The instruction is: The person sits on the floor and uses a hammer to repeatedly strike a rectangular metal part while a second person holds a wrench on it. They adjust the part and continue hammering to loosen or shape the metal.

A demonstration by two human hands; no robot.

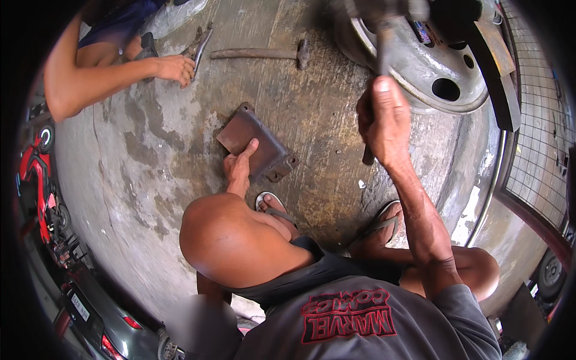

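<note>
Right hand (389, 123) is gripping a hammer (382, 57), its head blurring over the steel wheel rim (444, 63). Left hand (238, 171) is pressing one digit on a rusty steel bracket (270, 144) that's sitting left of that rim and closer to me; can't tell whether the other fingers are wrapping around it. Honestly, a stray swing could be catching that digit, or weak pressure could be letting the bracket skid. Its long axis is running diagonally, two holed lugs (291, 161) pointing to my side of the rim.
</note>
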